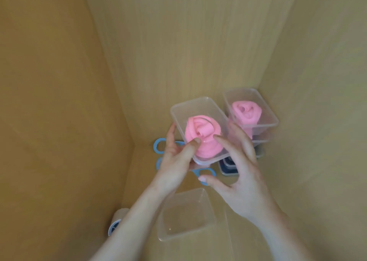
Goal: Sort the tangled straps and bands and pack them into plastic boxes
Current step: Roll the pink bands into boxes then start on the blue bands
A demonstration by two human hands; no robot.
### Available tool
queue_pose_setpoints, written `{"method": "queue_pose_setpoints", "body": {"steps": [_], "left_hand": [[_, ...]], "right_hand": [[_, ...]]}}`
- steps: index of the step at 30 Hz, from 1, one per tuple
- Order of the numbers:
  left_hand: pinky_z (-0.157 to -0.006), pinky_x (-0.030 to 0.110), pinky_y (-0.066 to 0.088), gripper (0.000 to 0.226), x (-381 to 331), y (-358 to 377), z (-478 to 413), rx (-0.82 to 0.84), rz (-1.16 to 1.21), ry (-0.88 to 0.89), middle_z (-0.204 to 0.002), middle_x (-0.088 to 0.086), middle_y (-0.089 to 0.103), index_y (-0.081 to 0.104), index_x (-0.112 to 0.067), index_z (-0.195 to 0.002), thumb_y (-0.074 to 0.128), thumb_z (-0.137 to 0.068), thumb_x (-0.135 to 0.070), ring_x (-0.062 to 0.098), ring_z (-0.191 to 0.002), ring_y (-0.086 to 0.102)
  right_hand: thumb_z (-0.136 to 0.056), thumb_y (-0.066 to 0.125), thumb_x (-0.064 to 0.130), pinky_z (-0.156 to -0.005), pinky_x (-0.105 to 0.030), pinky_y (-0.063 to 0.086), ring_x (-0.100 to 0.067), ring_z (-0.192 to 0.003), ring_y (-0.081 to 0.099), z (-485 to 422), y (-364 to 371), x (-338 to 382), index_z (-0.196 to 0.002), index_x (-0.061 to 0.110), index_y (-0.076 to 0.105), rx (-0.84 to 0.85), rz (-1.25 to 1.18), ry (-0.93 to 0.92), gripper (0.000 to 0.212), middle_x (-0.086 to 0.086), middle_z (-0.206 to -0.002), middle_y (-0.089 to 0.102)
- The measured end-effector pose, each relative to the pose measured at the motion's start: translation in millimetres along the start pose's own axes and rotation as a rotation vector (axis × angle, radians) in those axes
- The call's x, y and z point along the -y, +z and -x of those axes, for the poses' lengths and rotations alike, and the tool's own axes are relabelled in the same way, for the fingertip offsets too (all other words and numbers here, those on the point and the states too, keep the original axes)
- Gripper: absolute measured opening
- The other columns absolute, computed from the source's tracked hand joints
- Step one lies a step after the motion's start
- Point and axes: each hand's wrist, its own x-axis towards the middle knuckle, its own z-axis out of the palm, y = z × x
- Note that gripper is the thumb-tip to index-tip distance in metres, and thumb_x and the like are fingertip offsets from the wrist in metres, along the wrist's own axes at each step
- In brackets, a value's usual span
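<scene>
The left hand point(174, 161) grips the clear rectangular plastic box point(190, 102) from below, thumb pressing on the rolled pink elastic band point(202, 133) inside. The right hand point(242, 173), fingers spread, touches the roll with one fingertip. The coil probably needs pressing flat, or it may spring up. Blue plastic ring handles point(158, 145) lie underneath. A second filled clear box point(272, 120) crowds the right, and an empty clear box point(186, 215) sits nearer.

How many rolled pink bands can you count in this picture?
2. One roll sits in the clear box that the left hand holds; the other roll lies in the top box stacked in the back right corner. More may be hidden in the boxes beneath.
</scene>
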Motion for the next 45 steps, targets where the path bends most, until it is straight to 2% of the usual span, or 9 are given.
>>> {"method": "queue_pose_setpoints", "body": {"steps": [4,9,14,17,24,32,36,41,45], "left_hand": [[-0.079,0.041,0.062,0.079,-16.0,33.3,-25.1,0.031,-0.049,0.080,-0.124,0.001,0.068,0.023,-0.041,-0.154,0.071,-0.091,-0.039,0.019,-0.108,0.071],[-0.099,0.039,0.055,0.095,-39.5,71.8,-55.7,0.101,-0.240,0.146,-0.134,-0.001,0.056,0.029,-0.036,-0.153,0.061,-0.071,-0.071,0.009,-0.111,0.067],[-0.098,0.010,0.042,0.037,-33.1,75.9,-77.2,0.155,-0.379,0.181,-0.147,-0.005,0.045,0.054,-0.032,-0.130,0.060,-0.096,-0.044,-0.011,-0.117,0.053],[-0.114,0.030,0.039,0.053,-25.2,73.4,-79.0,0.231,-0.344,0.179,-0.143,-0.005,0.058,0.052,-0.019,-0.143,0.062,-0.093,-0.035,0.007,-0.132,0.052],[-0.091,0.002,0.038,0.058,-18.9,59.8,-81.3,0.245,-0.400,0.130,-0.141,-0.012,0.054,0.045,-0.026,-0.149,0.065,-0.094,-0.029,-0.007,-0.128,0.048],[-0.066,0.005,0.044,0.023,21.0,-10.6,-91.1,-0.081,-0.531,0.022,-0.108,0.001,0.066,0.066,-0.011,-0.115,0.053,-0.098,-0.003,0.011,-0.095,0.060],[-0.071,0.026,0.048,0.020,65.7,-58.9,-97.9,-0.207,-0.656,-0.104,-0.083,-0.002,0.062,0.064,-0.015,-0.092,0.053,-0.096,0.000,0.019,-0.085,0.057],[-0.088,0.037,0.052,0.033,107.2,-92.3,-99.7,-0.183,-0.826,-0.208,-0.093,0.006,0.066,0.061,-0.024,-0.081,0.052,-0.086,0.008,0.033,-0.098,0.067],[-0.095,0.038,0.052,0.025,121.8,-103.3,-100.8,-0.123,-1.106,-0.190,-0.114,0.008,0.066,0.072,-0.019,-0.099,0.060,-0.084,-0.003,0.029,-0.108,0.064]], "right_hand": [[-0.070,0.083,0.053,-0.111,-0.040,0.043,-0.014,-0.151,0.027,-22.1,-8.1,-6.1,-0.143,0.023,0.049,-0.209,0.106,-0.014,0.086,0.009,-0.162,0.023],[-0.075,0.085,0.016,-0.105,-0.012,0.037,-0.014,-0.138,0.042,-53.1,-20.0,-25.8,-0.132,0.014,0.053,-0.510,0.152,0.001,0.066,-0.002,-0.145,0.037],[-0.076,0.084,0.013,-0.105,-0.009,0.033,-0.019,-0.130,0.048,-70.1,-20.6,-49.5,-0.130,0.009,0.056,-0.547,0.186,0.066,0.061,-0.005,-0.139,0.041],[-0.076,0.083,0.015,-0.106,-0.035,0.046,-0.025,-0.132,0.049,-74.7,-20.2,-55.0,-0.130,0.009,0.056,-0.532,0.218,0.080,0.060,-0.005,-0.141,0.043],[-0.076,0.081,0.033,-0.111,-0.044,0.036,-0.033,-0.134,0.042,-84.6,-30.7,-54.8,-0.134,0.017,0.058,-0.491,0.519,0.224,0.064,-0.008,-0.144,0.049],[-0.079,0.081,0.035,-0.108,-0.045,0.035,-0.034,-0.139,0.037,-84.3,-34.9,-47.2,-0.147,0.025,0.046,-0.425,0.591,0.321,0.078,-0.007,-0.158,0.033],[-0.077,0.082,0.036,-0.112,-0.048,0.034,-0.034,-0.143,0.033,-58.8,-35.0,-40.2,-0.153,0.019,0.032,-0.443,0.558,0.318,0.093,-0.007,-0.165,0.021],[-0.084,0.069,0.021,-0.112,-0.022,0.031,-0.018,-0.134,0.041,-1.9,-16.0,-27.5,-0.135,0.010,0.046,-0.608,0.290,0.194,0.057,-0.005,-0.145,0.037],[-0.088,0.052,0.025,-0.101,-0.009,0.033,-0.009,-0.115,0.054,27.8,3.0,-21.7,-0.120,0.014,0.056,-0.427,0.154,0.172,0.034,0.011,-0.128,0.041]]}}
